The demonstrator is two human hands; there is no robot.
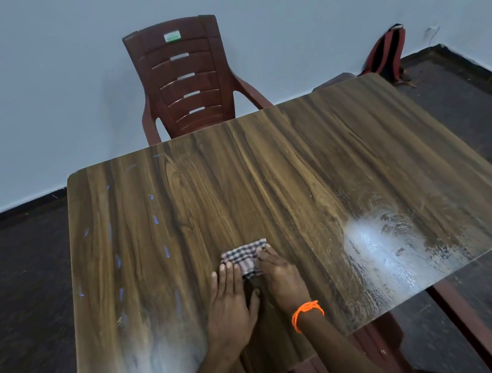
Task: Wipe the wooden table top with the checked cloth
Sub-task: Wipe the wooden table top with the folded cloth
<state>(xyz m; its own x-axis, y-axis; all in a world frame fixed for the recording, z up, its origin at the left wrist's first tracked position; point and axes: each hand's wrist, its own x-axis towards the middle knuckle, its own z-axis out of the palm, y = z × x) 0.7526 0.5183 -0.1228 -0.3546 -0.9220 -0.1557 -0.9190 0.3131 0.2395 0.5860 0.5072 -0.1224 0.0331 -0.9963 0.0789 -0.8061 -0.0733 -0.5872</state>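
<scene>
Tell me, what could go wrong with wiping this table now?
The cloth is folded very small, so it might miss wide strips of the table. Both hands, left hand and right hand, only press its near edge, so it could bunch up or slip. The wet smears on the right may just get spread around.
</scene>
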